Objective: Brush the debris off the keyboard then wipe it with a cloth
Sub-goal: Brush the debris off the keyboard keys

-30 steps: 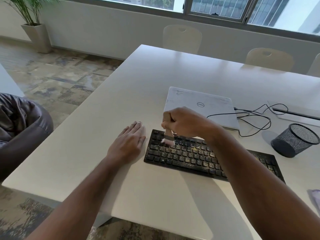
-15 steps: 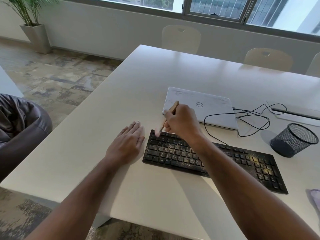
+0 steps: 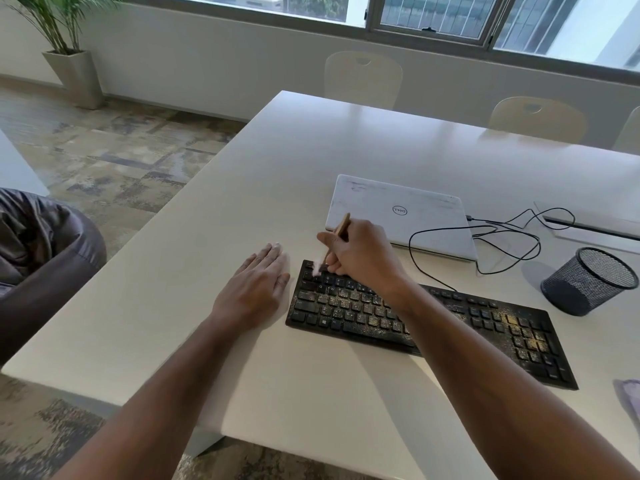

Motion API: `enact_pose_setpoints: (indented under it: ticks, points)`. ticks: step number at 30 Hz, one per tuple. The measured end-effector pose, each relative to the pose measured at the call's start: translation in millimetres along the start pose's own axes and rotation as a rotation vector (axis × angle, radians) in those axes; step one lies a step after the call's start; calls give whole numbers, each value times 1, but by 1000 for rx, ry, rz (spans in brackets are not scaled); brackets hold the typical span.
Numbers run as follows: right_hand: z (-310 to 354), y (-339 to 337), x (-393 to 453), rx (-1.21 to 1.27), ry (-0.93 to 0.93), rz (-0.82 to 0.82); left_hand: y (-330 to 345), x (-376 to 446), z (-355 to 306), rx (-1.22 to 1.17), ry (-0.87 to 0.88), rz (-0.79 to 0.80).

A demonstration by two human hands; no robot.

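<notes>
A black keyboard (image 3: 485, 317) speckled with yellowish debris lies on the white table (image 3: 242, 188). My right hand (image 3: 360, 252) grips a small brush (image 3: 341, 227) by its wooden handle, and the pale bristles touch the keyboard's far left corner. My left hand (image 3: 256, 285) rests flat on the table with straight fingers, just left of the keyboard. A corner of a pale lilac cloth (image 3: 628, 396) shows at the right edge.
A shut white laptop (image 3: 408, 209) lies behind the keyboard, with a black cable (image 3: 505, 237) looping to its right. A black mesh cup (image 3: 588, 280) stands at the right. Chairs line the far side. A dark beanbag (image 3: 41, 251) sits on the floor at left.
My right hand has moved the brush from the upper key rows to the keyboard's far left corner, tilting the handle upright. My left hand has stayed flat.
</notes>
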State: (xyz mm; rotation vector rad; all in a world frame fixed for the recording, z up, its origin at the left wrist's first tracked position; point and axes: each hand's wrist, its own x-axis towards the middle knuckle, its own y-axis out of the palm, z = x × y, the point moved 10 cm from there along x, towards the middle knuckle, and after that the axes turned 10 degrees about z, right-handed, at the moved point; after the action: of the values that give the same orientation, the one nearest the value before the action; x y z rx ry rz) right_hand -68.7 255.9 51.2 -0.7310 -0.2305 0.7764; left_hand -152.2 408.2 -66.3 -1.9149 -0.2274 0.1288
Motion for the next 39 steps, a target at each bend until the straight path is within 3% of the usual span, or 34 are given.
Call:
enact_pose_setpoints:
  ticks: [4,9,11,14,19,25,30,35,37,39]
  points:
    - [-1,11,0,68,24,166,1,1,0,-4,2,0]
    - [-1,-10,-1,-22,-39,-13,2,2,2,0,2,2]
    - [-4,-2,-2,-96,-25,35,3,2,2,5,1,8]
    - [-6,5,-3,-8,5,136,3,2,2,2,-2,13]
    - [-8,-13,-4,-11,-37,-15,3,1,2,5,-1,15]
    - [-12,3,-4,99,27,127,2,1,2,2,-7,15]
    - [-13,-10,-7,61,-37,-7,1,1,-1,1,-7,12]
    - [-20,3,-6,204,31,166,-3,-1,-2,-8,-11,-5]
    - [-20,-10,-7,208,-4,90,-4,-2,-2,-6,-12,-8]
    - [-21,-26,-8,28,-44,-41,-4,-2,-2,-5,-13,-12]
